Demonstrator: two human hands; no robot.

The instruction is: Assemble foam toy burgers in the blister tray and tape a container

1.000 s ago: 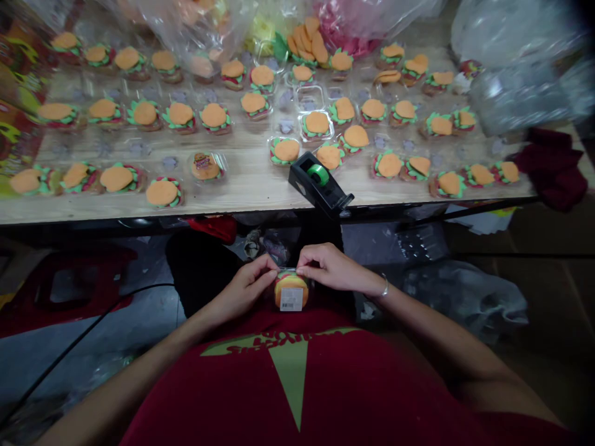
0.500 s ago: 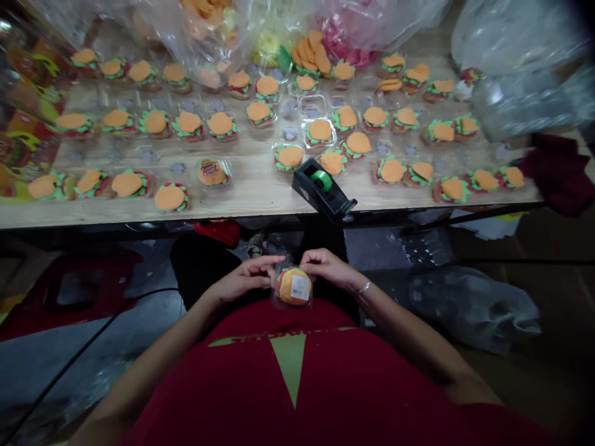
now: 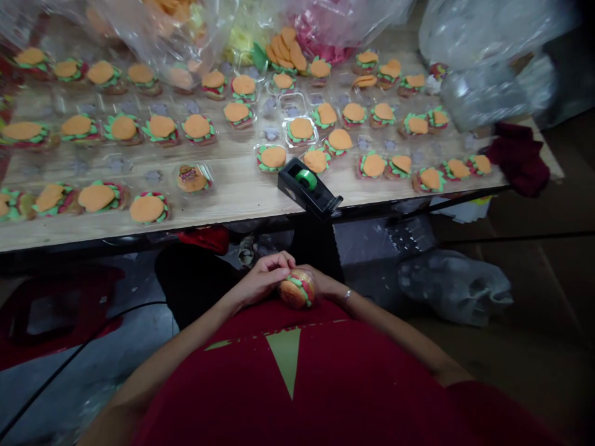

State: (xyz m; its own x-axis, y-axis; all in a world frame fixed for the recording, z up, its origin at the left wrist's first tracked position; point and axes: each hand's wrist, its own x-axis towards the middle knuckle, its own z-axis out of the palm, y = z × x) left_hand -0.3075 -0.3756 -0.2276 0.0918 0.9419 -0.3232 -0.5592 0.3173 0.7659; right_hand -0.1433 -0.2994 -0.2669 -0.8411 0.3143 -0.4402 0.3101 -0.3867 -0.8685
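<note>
A toy burger in a clear plastic box (image 3: 297,290) is held at my lap, turned so its green and red layers show. My left hand (image 3: 267,275) pinches the box from its upper left side. Behind it and to the right, my right hand (image 3: 321,283) grips the box, its fingers mostly hidden by the burger. A black tape dispenser with green tape (image 3: 309,188) stands at the table's front edge, just beyond my hands. One boxed burger with a picture label (image 3: 193,178) lies on the table to the left.
Rows of boxed toy burgers (image 3: 161,127) cover the wooden table (image 3: 232,201). Clear bags with foam pieces lie along the back, with stacked orange pieces (image 3: 286,49). A dark red cloth (image 3: 520,158) lies at the right end. A red stool (image 3: 60,306) stands lower left.
The boxed burger has been turned over, so its white label no longer shows and its side layers do. My right hand has moved behind it. The view has shifted to the right.
</note>
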